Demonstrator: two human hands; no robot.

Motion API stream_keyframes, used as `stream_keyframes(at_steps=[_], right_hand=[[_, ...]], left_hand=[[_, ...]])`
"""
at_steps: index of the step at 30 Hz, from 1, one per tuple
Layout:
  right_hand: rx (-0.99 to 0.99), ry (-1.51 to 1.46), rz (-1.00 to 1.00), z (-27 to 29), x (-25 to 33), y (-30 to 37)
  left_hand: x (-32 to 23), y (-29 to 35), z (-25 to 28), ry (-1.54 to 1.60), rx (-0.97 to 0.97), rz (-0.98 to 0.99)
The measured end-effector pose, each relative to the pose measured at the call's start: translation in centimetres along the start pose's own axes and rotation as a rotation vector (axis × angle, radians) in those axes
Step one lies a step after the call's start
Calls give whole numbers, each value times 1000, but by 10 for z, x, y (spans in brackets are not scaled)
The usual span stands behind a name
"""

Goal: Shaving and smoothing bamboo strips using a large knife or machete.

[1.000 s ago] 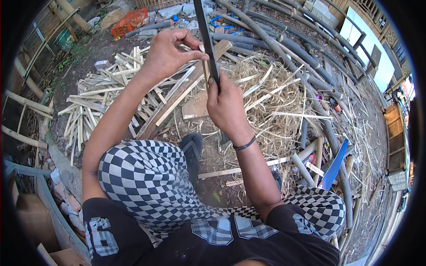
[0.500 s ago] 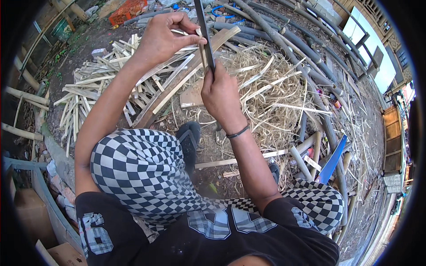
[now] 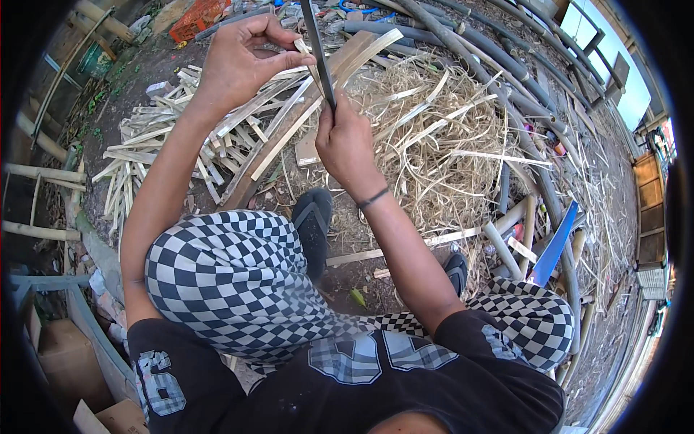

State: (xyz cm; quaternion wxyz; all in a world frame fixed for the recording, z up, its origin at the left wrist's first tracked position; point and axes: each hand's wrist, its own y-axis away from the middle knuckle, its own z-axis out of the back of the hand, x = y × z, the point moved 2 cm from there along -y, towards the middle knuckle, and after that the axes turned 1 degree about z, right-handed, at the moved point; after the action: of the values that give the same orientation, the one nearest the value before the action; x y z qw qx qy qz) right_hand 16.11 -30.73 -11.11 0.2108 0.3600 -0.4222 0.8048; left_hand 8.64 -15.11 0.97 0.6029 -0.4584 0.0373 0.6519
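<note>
My left hand [image 3: 235,69] is closed in a pinch on the end of a thin pale bamboo strip [image 3: 313,73]. My right hand [image 3: 349,143] is wrapped round the lower end of a long dark knife [image 3: 316,47]; its handle is hidden in the fist. The blade points up and away, past the frame's upper edge. Strip and blade lie close together just above my right fist; whether they touch I cannot tell. Below and behind my hands, a heap of split bamboo strips [image 3: 152,137] lies on the left and a pile of curly shavings [image 3: 426,145] on the right.
A long plank [image 3: 242,189] slants across the ground between the heaps. Bamboo poles [image 3: 499,61] lie at the far right. A blue saw blade [image 3: 555,246] rests near my right knee. An orange crate [image 3: 199,20] stands far left, cardboard boxes [image 3: 72,354] near left.
Both hands have shifted a little left in the picture, with the knife and strip still in them. The whole view has tilted slightly. Neither grip has changed.
</note>
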Motion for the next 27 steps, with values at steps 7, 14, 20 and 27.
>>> stream_keyframes(at_steps=[7,14,20,27], right_hand=[[268,232,-325,-38,-103,24],[240,18,-135,-2,-6,-1],[235,234,-283,-59,-137,22],[290,98,-396,-61,-125,29]], left_hand=[[13,6,-13,137,13,100],[14,8,6,38,-49,51],[44,18,15,18,-53,163],[42,18,14,97,-187,89]])
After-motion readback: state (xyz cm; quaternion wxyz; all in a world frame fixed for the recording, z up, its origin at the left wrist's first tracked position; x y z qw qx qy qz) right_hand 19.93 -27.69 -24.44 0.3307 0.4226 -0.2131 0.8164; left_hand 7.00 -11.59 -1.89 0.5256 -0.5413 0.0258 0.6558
